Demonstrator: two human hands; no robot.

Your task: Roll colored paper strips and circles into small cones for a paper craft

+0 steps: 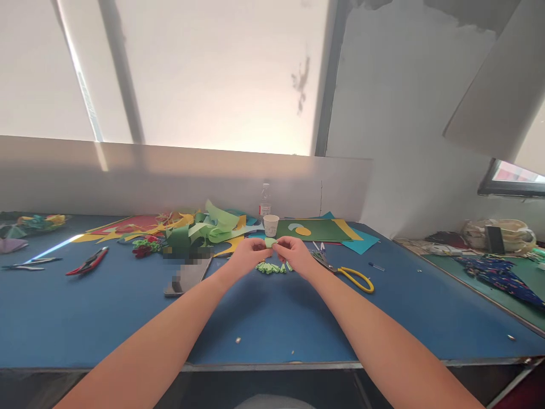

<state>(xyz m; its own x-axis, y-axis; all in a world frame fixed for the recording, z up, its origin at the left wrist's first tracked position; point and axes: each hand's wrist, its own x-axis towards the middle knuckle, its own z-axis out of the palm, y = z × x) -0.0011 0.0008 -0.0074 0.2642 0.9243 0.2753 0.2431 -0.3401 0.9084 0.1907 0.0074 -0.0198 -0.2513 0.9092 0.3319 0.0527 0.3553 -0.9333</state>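
Note:
My left hand (248,254) and my right hand (293,253) meet above the blue table (106,307), and both pinch one small light-green paper piece (269,242) between their fingertips. Just below the hands lie several small rolled green paper pieces (271,267) in a row on the table. Both forearms reach in from the near edge.
Yellow-handled scissors (349,274) lie right of my hands; a phone (187,277) lies to the left. Behind are green paper scraps (204,230), a paper cup (271,225), a water bottle (265,200) and coloured sheets (323,230). Red pliers (88,262) and scissors (34,263) lie far left.

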